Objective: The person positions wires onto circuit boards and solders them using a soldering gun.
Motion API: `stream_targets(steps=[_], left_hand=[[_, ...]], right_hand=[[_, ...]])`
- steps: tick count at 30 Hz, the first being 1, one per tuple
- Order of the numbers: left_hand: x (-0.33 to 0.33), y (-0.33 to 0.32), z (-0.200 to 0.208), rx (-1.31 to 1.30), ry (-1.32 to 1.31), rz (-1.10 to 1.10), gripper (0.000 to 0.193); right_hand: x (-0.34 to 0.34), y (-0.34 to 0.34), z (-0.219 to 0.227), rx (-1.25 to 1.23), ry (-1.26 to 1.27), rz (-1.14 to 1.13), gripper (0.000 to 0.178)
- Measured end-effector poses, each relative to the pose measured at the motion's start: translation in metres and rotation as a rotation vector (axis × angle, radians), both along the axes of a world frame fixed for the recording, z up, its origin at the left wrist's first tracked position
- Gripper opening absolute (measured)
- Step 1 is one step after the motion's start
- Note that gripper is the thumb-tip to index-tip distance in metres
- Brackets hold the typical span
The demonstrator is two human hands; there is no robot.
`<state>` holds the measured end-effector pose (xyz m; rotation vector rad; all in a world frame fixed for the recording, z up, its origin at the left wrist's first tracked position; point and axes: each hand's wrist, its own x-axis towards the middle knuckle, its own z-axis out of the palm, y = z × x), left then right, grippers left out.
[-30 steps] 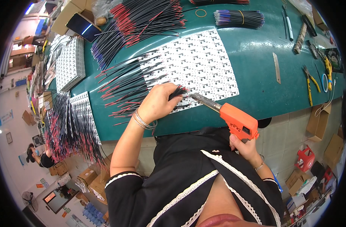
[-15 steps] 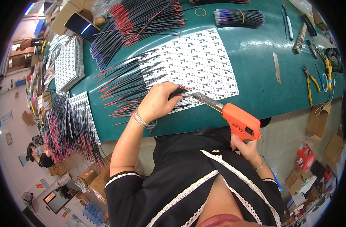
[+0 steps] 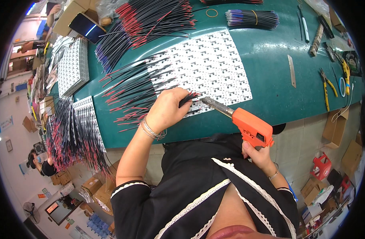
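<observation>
A small bundle of black wires (image 3: 187, 99) with red ends is pinched in my left hand (image 3: 169, 106), over the near part of a white circuit board panel (image 3: 214, 59). My right hand (image 3: 259, 155) is wrapped round the handle of an orange soldering gun (image 3: 252, 126). The gun's dark metal tip reaches left and almost meets the wire ends above the panel; whether they touch I cannot tell. Rows of black wires with red ends (image 3: 128, 93) stick out from the panel's left side onto the green table.
Piles of loose wires (image 3: 154, 20) and a banded wire bundle (image 3: 252, 19) lie at the back. On the left stand a stack of panels (image 3: 73, 67), a phone (image 3: 86, 28) and a wired panel (image 3: 84, 104). Yellow-handled pliers (image 3: 329, 85) and a blade (image 3: 291, 71) lie right.
The soldering gun has shifted slightly to the left. My left hand has turned a little, and the wire ends it holds now fan out less and point more to the right.
</observation>
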<state>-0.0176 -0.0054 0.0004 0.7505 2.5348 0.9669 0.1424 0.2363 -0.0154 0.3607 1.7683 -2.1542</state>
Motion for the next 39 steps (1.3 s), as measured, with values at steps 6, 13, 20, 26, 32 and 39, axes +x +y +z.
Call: stream_targets(steps=[6, 13, 20, 26, 32, 39], left_hand=[[0.0, 0.0, 0.0, 0.015, -0.013, 0.002, 0.014], [-0.001, 0.001, 0.001, -0.008, 0.004, -0.02, 0.015], [-0.002, 0.003, 0.001, -0.025, 0.009, -0.024, 0.015], [-0.003, 0.001, -0.003, -0.02, 0.029, -0.049, 0.014], [-0.007, 0.001, 0.0, -0.031, -0.047, -0.039, 0.014], [-0.01, -0.001, -0.002, -0.024, -0.096, -0.063, 0.012]], right_hand=[[-0.003, -0.002, 0.002, -0.008, -0.011, -0.011, 0.02], [-0.003, -0.001, 0.003, 0.019, -0.029, 0.003, 0.021], [0.003, 0.004, -0.005, -0.074, 0.004, -0.057, 0.032], [0.003, 0.003, -0.004, -0.072, 0.01, -0.066, 0.031], [0.001, 0.002, 0.0, 0.005, 0.0, 0.0, 0.025], [0.0, 0.0, 0.001, 0.011, -0.029, 0.008, 0.026]])
